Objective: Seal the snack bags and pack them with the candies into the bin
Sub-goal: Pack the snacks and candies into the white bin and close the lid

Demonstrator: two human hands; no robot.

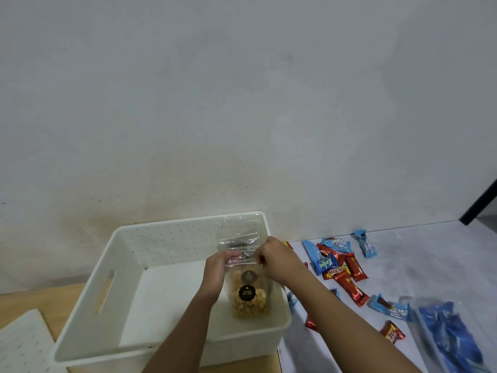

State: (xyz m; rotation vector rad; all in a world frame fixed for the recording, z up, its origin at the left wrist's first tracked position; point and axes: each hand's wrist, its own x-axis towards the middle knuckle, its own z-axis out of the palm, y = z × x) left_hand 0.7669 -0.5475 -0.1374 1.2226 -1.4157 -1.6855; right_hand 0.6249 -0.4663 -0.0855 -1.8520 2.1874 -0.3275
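Observation:
A clear snack bag [248, 300] of golden nuts with a round black label is held upright over the right side of the white bin [107, 281]. My left hand [219, 267] pinches the bag's clear upper part on the left. My right hand [277, 261] pinches the same strip on the right. The bag's empty top stands up against the bin's far wall. Several red and blue wrapped candies [341, 267] lie scattered on the pale surface right of the bin.
A second clear bag with blue contents [449, 335] lies at the bottom right. A white perforated lid [24, 345] rests at the bottom left on a wooden surface. A grey wall rises right behind the bin.

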